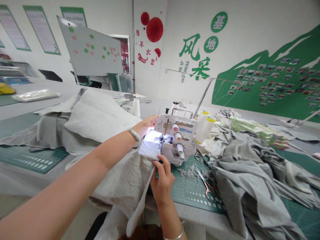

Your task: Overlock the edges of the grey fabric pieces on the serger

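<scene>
A white overlock sewing machine (177, 138) stands on the table with its lamp lit. Grey fabric (122, 173) lies under its presser foot and hangs down over the table's front edge. My right hand (163, 178) pinches the edge of this fabric between thumb and fingers, just in front of the needle area. Reaching to the far left side of the machine head, my left hand (150, 122) is beside the brightly lit cloth. Its fingertips are partly hidden by the machine and washed out by glare.
Scissors (206, 183) and thread scraps (191, 172) lie on the green cutting mat (185, 190) right of the machine. Heaped grey cloth (250, 180) covers the right side. More pale fabric (97, 115) spreads at left. Thread cones (203, 128) stand behind the machine, beneath a thread stand (202, 96).
</scene>
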`<control>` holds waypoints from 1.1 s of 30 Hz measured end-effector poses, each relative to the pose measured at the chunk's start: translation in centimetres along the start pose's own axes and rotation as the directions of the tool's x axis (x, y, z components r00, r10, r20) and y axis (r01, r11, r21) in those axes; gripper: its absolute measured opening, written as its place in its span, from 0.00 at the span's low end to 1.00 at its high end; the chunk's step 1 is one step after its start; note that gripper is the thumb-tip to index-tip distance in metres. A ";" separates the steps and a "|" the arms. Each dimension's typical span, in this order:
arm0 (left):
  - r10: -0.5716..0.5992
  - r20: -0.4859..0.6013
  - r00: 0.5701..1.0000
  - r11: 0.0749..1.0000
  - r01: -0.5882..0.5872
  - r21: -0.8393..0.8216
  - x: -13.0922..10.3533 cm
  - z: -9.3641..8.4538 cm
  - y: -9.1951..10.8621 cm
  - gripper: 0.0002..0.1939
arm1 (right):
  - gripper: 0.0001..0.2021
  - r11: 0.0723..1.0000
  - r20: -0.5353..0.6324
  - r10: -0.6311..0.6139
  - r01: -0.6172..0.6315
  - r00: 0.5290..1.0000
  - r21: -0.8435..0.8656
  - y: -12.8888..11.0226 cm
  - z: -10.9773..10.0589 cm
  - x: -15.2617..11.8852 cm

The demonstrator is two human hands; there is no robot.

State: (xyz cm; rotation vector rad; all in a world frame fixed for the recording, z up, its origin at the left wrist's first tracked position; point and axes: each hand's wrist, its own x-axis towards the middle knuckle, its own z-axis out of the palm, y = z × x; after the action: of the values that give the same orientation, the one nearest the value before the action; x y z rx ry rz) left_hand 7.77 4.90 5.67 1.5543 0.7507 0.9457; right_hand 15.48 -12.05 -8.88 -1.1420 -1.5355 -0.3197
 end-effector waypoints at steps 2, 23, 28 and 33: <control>-0.003 -0.110 0.994 0.999 0.007 0.037 0.5 -0.2 -0.1 0.10 | 0.12 1.000 0.002 -0.003 0.003 1.000 0.003 0.0 0.0 0.0; 0.372 0.271 0.888 0.458 -0.429 0.779 -14.1 1.1 -4.3 0.13 | 0.10 0.992 -0.012 -0.037 0.039 0.999 0.118 0.0 0.0 -0.2; 0.390 0.242 0.889 0.483 -0.421 0.768 -14.2 1.1 -4.6 0.12 | 0.09 0.994 -0.008 -0.005 0.006 1.000 0.110 0.0 0.0 -0.2; 0.382 0.241 0.892 0.492 -0.417 0.764 -14.1 1.0 -4.7 0.13 | 0.09 0.995 -0.001 -0.010 0.010 1.000 0.101 0.1 0.0 -0.3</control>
State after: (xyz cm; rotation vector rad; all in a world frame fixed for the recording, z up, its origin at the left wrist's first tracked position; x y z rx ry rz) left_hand 2.06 -6.88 -1.43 2.6560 0.8594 0.9425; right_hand 15.53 -12.16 -9.22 -1.0553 -1.5406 -0.2465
